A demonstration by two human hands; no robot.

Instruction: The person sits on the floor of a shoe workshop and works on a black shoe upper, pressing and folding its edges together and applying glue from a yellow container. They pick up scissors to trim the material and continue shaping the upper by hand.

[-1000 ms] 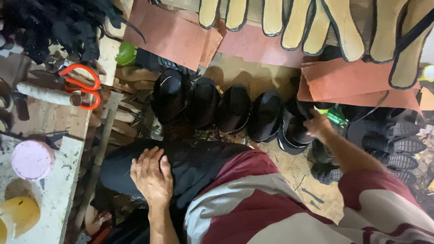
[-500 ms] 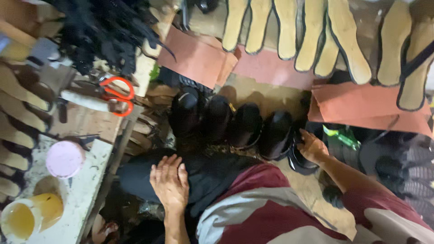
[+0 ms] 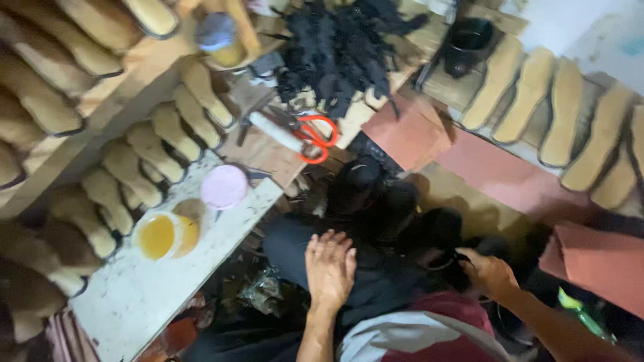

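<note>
My left hand (image 3: pixel 330 268) lies flat on my dark-trousered knee (image 3: pixel 376 288), fingers spread and holding nothing. My right hand (image 3: pixel 490 275) reaches forward, and its fingers curl around the rim of a black shoe (image 3: pixel 446 251). That shoe is the nearest in a row of black shoes (image 3: pixel 382 201) on the floor in front of me. The picture is blurred, so the grip is hard to see in detail.
On the left stands a white bench (image 3: pixel 134 295) with a pink lid (image 3: pixel 225 186) and a tub of yellow liquid (image 3: pixel 161 236). Orange-handled scissors (image 3: pixel 315 137) lie on a wooden board. Tan insoles (image 3: pixel 550 114), reddish sheets (image 3: pixel 409 134) and a heap of black straps (image 3: pixel 349 47) lie around.
The view has swung left and tilted, bringing the bench and more insoles into sight. My left hand stays on my knee and my right hand stays at the black shoe.
</note>
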